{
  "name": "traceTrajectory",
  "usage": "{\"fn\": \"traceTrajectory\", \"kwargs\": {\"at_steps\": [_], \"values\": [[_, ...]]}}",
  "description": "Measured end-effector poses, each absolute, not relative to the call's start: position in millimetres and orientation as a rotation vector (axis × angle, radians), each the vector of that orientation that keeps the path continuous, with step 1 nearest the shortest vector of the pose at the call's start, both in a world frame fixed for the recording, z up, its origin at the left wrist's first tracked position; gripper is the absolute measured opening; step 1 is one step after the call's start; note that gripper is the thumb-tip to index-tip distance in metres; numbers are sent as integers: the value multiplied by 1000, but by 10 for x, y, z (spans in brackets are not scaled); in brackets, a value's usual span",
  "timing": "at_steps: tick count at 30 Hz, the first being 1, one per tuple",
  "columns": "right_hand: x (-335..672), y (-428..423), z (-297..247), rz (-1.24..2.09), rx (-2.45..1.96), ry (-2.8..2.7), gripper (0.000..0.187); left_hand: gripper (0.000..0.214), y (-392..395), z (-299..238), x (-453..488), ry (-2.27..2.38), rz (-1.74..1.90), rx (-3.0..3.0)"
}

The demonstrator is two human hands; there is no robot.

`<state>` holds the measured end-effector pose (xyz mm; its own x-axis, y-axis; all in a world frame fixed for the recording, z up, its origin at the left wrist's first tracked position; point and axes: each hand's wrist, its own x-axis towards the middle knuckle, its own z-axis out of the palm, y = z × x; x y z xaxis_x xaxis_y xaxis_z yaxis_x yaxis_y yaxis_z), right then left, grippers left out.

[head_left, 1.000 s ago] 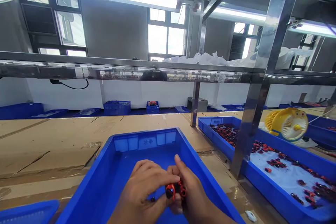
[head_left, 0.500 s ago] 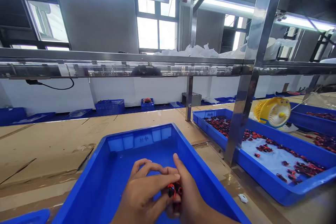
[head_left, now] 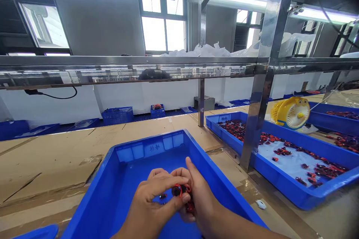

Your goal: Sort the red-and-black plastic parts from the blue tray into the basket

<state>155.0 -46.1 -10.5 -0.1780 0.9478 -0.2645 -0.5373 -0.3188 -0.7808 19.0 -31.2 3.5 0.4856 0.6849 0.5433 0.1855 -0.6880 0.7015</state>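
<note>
Above a blue plastic tray (head_left: 92, 194), both of my hands are close together. My left hand (head_left: 153, 198) pinches a small black part with red wire (head_left: 177, 190) between thumb and fingers. Cupped around more of these small red-and-black parts (head_left: 190, 207) is my right hand (head_left: 200, 190), its thumb pointing up; how many it holds is hidden. A small dark part (head_left: 162, 196) shows on the tray floor behind my left hand.
To the right, a long blue tray (head_left: 288, 179) holds many red-and-black parts on a white sheet. A metal post (head_left: 256, 119) rises beside it. A yellow fan (head_left: 291, 113) stands behind. Cardboard (head_left: 56, 160) covers the bench, and a white scrap (head_left: 260, 204) lies on it.
My left fingers have shifted, so the pinched part now shows further left and higher. A small dark part has come into sight on the tray floor. The camera view has tilted slightly.
</note>
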Motion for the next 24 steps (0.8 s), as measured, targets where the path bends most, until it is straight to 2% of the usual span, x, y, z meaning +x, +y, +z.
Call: {"fn": "traceTrajectory", "kwargs": {"at_steps": [2, 5, 7, 9, 14, 19, 24], "values": [[1597, -428, -93, 1534, -981, -799, 55, 27, -305, 89, 133, 635, 1268, 2232], [1683, -381, -90, 1341, -958, -1006, 53, 49, -323, 202, 2, 406, 1451, 2386], [1730, -369, -93, 1339, -875, -1047, 48, 67, -356, 260, -79, 247, 1476, 2518], [1760, -382, -84, 1387, -751, -1046, 42, 76, -400, 280, -124, 182, 1490, 2595], [1781, -484, 25, 1480, -557, -1102, 55, 62, -476, 262, -88, 305, 1613, 2487], [1783, -531, 97, 1468, -523, -1023, 62, 67, -447, 330, -70, 249, 1530, 2588], [1808, -504, 88, 1617, -512, -970, 67, 43, -365, 357, -68, 52, 1508, 2650]]}}
